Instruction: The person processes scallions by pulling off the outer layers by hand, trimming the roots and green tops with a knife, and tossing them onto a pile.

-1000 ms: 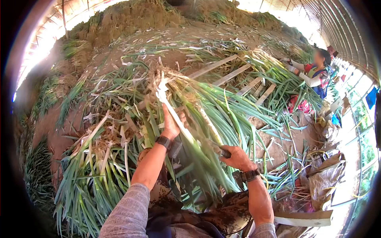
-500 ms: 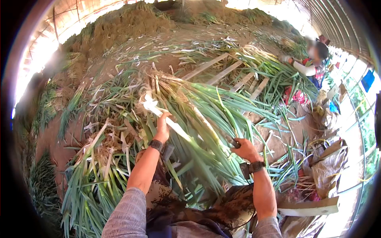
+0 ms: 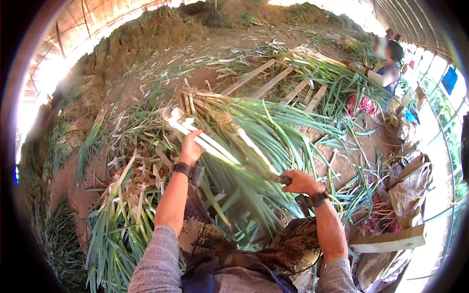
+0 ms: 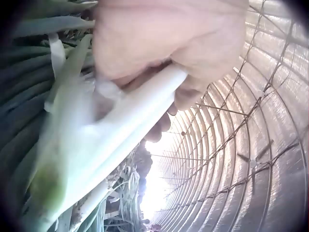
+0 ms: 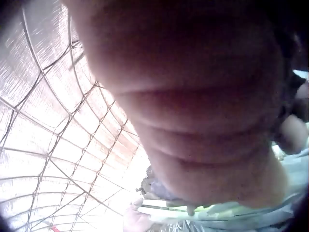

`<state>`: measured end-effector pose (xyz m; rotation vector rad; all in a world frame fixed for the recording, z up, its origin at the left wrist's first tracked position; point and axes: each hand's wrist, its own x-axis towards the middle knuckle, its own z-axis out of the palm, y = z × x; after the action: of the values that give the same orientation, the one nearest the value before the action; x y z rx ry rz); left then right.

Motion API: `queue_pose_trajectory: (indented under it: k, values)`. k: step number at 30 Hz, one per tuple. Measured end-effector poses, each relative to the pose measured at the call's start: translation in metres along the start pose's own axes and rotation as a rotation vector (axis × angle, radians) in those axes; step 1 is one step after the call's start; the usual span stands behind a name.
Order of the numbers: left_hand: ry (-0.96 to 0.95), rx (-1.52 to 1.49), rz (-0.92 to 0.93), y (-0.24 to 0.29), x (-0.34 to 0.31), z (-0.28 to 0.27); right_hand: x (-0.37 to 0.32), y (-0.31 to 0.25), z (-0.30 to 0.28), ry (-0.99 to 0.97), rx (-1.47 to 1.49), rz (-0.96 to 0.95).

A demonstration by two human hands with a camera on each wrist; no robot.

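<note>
Since the earlier frame, the left hand point(image 3: 190, 147) and the white root end of its held leeks point(image 3: 217, 150) have shifted up and leftward, and the right hand point(image 3: 303, 182) has brought its dark-handled tool point(image 3: 281, 180) leftward.

At far left lies one heap of leeks point(image 3: 119, 237), too tangled to count. Right of it, the left hand curls its fingers round the held leeks; two white shafts seem to lie side by side, but their overlap leaves the number uncertain. Their root ends jut beyond the hand to the upper left, while the stalks slant down rightward from the grip. Just behind and to the right spreads one large bundle point(image 3: 273, 119), also uncountable. Farther right, the right hand grips the one tool, its fingers closed about the handle and its far part blurred against the leaves.

Beyond the bundle's edge, a patch of brown soil point(image 3: 337, 155) gives some room. Four wooden slats point(image 3: 293, 93) stand farther back, with one other person point(image 3: 386, 68) at upper right.
</note>
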<state>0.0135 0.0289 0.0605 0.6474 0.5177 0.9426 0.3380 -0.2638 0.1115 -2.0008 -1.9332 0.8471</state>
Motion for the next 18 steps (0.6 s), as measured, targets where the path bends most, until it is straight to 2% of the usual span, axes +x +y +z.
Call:
queue_pose_trajectory:
  k: [3,5,7,8,12,14,15,17,18]
  values:
    - [-0.004,0.043,0.029,0.003,0.003,-0.001,-0.002,0.000,0.000,0.073,-0.037,0.053]
    - [0.025,0.091,0.059,-0.002,0.009,-0.009,0.001,0.024,0.004,0.324,0.151,0.034]
    - [0.172,0.031,0.126,-0.006,0.004,0.004,-0.003,0.015,-0.012,0.335,-0.047,0.237]
    - [0.229,0.026,0.164,-0.008,0.000,0.014,-0.003,0.017,-0.008,0.337,-0.045,0.239]
    - [0.134,0.009,0.222,-0.003,0.003,0.027,0.012,0.037,0.020,0.408,-0.060,0.231]
    - [0.133,0.053,0.271,0.019,-0.006,0.059,0.024,0.028,0.031,0.431,-0.044,0.262]
    - [0.117,0.102,0.293,0.035,-0.009,0.070,0.038,0.045,0.043,0.436,-0.074,0.201]
    - [0.049,0.191,0.459,0.077,-0.030,0.111,0.053,0.039,0.047,0.400,-0.080,0.204]
    - [0.041,0.171,0.466,0.101,-0.039,0.128,0.062,0.041,0.052,0.418,-0.043,0.164]
